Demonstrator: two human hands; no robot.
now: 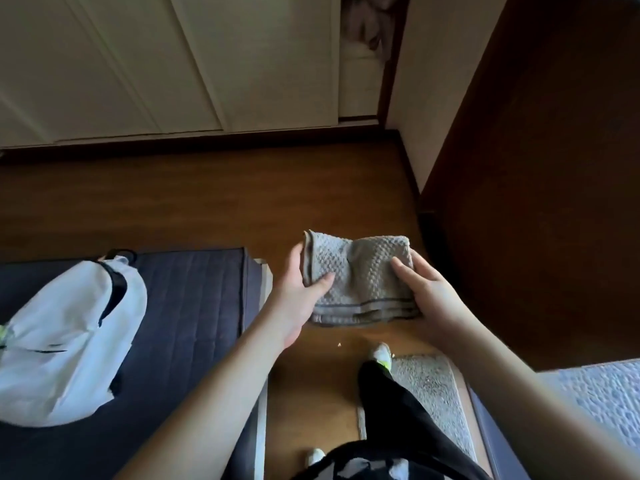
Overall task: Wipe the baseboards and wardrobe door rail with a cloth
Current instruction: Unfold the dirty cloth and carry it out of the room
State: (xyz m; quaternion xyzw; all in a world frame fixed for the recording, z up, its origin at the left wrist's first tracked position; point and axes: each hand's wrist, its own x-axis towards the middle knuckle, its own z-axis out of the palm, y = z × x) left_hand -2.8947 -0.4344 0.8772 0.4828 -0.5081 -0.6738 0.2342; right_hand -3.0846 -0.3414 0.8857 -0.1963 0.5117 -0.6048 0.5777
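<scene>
A folded grey waffle-weave cloth (360,275) is held in front of me above the wooden floor. My left hand (298,292) grips its left edge, thumb on top. My right hand (429,292) holds its right side, thumb on top and fingers beneath. Ahead, the white sliding wardrobe doors (173,64) stand over a dark wardrobe door rail (207,142). A dark baseboard (408,164) runs along the right wall below the white wall.
A dark blue mattress (194,306) with a white backpack (69,341) lies at the left. A dark wooden door (540,168) stands at the right. A grey rug (429,393) lies under my feet, and a light bed cover (602,396) shows at the far right.
</scene>
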